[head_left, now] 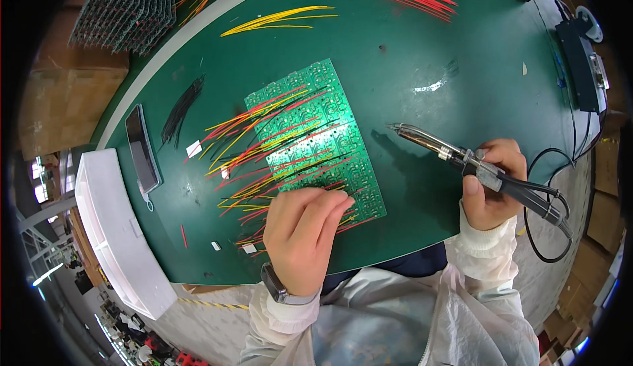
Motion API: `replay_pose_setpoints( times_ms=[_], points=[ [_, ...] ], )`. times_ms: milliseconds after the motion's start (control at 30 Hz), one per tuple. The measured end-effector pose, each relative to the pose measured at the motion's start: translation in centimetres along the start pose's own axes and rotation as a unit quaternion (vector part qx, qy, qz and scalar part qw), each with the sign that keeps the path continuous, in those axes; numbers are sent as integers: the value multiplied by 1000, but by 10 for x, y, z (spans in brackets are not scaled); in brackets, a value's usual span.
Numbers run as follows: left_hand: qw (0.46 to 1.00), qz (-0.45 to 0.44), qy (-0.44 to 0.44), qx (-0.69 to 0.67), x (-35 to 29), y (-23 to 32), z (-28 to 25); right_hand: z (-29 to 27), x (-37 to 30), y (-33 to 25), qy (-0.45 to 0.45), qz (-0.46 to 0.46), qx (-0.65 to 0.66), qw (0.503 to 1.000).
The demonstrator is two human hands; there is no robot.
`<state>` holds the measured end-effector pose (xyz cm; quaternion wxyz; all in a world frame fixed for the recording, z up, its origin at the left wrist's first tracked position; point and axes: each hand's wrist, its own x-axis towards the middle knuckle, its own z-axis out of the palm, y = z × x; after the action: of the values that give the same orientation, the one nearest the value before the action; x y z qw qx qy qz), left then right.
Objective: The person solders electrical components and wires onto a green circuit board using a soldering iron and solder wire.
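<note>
Wht box (contents unclear) L of PCB

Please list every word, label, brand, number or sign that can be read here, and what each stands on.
None can be read.
Printed circuit board panel: any markings are too small to read.
Soldering iron: no lettering can be made out.
Black box at the right: too small to read.
Smartphone: dark screen, no legible text.

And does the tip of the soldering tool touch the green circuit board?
No, the right hand holds the soldering tool with its tip right of the circuit board, and green table shows between them.
</note>
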<state>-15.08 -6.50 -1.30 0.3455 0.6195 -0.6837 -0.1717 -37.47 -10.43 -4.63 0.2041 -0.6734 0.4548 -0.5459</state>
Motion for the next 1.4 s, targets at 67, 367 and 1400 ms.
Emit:
replay_pose_setpoints(
  times_ms=[67,367,1400],
  points=[
    [1000,3,3,10,2,-2,2,-1,-2,0,-1,8,5,1000],
    [999,31,-9,30,1,-5,5,0,-7,-4,4,22,21,1000],
    [999,13,-16,24,2,-11,16,-3,-9,-1,-62,1,120,991]
  ],
)
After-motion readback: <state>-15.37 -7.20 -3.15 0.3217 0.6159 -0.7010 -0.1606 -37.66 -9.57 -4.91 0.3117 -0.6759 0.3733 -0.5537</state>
